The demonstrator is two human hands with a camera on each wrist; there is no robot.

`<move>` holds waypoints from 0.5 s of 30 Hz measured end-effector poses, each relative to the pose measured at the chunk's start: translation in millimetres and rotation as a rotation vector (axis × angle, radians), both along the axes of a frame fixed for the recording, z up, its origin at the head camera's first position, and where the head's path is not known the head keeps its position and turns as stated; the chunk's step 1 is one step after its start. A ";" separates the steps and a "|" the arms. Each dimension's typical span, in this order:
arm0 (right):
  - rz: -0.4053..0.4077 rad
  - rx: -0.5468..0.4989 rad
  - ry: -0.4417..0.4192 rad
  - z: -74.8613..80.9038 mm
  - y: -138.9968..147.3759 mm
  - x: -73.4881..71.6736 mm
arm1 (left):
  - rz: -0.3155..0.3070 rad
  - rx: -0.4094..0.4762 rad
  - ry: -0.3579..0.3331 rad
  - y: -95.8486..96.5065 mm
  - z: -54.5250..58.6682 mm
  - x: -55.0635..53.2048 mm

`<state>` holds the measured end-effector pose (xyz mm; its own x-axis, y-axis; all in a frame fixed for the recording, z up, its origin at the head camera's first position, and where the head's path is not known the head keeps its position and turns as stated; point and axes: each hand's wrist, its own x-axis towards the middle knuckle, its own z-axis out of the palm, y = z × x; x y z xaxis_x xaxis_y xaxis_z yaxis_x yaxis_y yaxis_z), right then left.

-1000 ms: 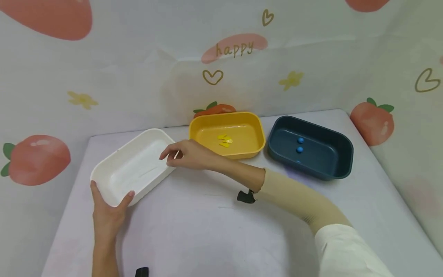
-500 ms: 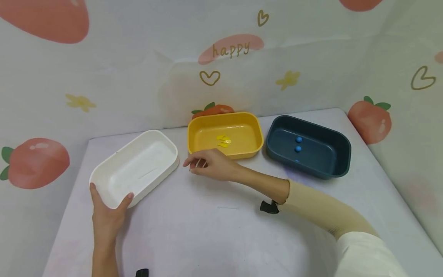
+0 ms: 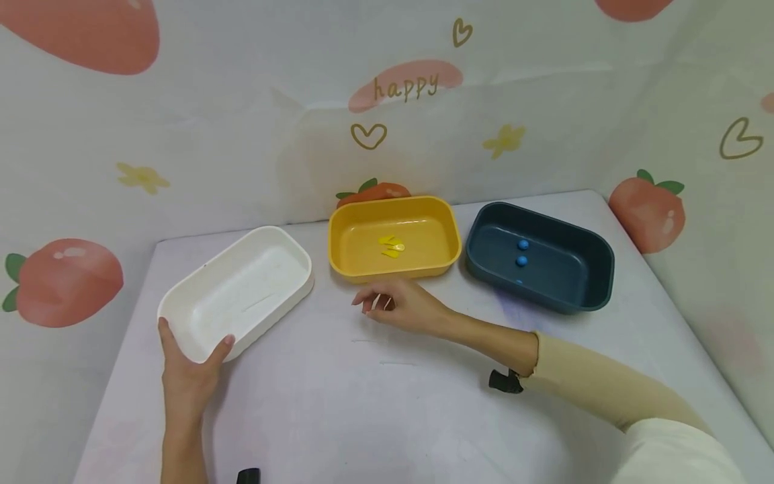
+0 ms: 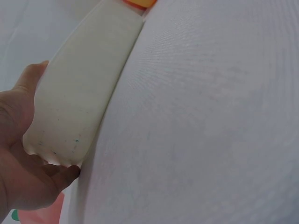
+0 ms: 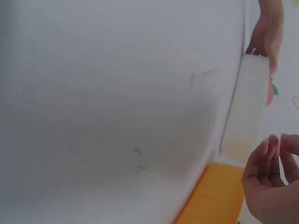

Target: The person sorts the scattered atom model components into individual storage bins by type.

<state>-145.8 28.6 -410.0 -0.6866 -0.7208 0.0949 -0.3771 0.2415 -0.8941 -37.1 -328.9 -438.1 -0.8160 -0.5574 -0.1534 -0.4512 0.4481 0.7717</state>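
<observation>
My left hand [image 3: 187, 380] grips the near end of a white rectangular tray [image 3: 272, 320], thumb on one side and fingers on the other. In the left wrist view that hand [image 4: 25, 179] curls round the tray's end wall [image 4: 70, 107]. My right hand [image 3: 406, 306] hovers over the table in front of a yellow tray [image 3: 431, 235], fingers loosely curled, with nothing visible between them. In the right wrist view, its thumb and fingertips lie close together. Several small yellow pieces [image 3: 392, 246] lie in the yellow tray. No loose piece shows in the white tray.
A dark blue tray [image 3: 565, 269] stands at the back right, holding small blue balls [image 3: 522, 261]; its near wall partly hides one blue piece. A white cloth [image 3: 363, 417] covers the table. Behind rises a printed backdrop [image 3: 242, 101].
My right hand has moved right and toward me, away from the white tray's edge to in front of the yellow one. The left hand keeps its grip on the white tray.
</observation>
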 end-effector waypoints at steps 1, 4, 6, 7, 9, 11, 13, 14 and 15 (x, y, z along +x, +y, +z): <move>0.003 -0.002 0.002 -2.5 1.8 1.1 | 0.001 0.001 -0.003 -0.1 0.0 -0.1; -0.001 0.016 0.004 -7.7 6.7 5.5 | 0.005 0.002 -0.005 -0.4 0.2 -0.3; -0.010 0.036 -0.010 -10.4 10.0 8.2 | 0.006 -0.001 -0.006 -0.7 0.0 -0.4; -0.016 0.049 -0.021 -11.6 11.7 9.6 | 0.007 -0.001 -0.008 -0.7 -0.2 -0.4; -0.026 0.062 -0.049 -13.7 15.2 12.0 | 0.006 -0.002 -0.011 -0.8 -0.7 -0.6; -0.032 0.071 -0.072 -15.9 18.2 14.0 | 0.006 -0.002 -0.012 -0.9 -1.2 -0.5; -0.036 0.082 -0.081 -18.0 20.6 16.0 | 0.004 -0.002 -0.011 -0.8 -1.5 -0.2; -0.039 0.087 -0.086 -19.2 21.5 17.1 | 0.005 -0.003 -0.010 -0.8 -1.6 -0.2; -0.042 0.096 -0.088 -20.5 22.1 18.1 | 0.006 -0.005 -0.012 -0.7 -1.5 -0.3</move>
<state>-127.6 50.7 -430.5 -0.7192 -0.6939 -0.0354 -0.2859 0.3420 -0.8952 -37.4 -329.5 -439.6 -0.8110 -0.5626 -0.1608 -0.4631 0.4491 0.7641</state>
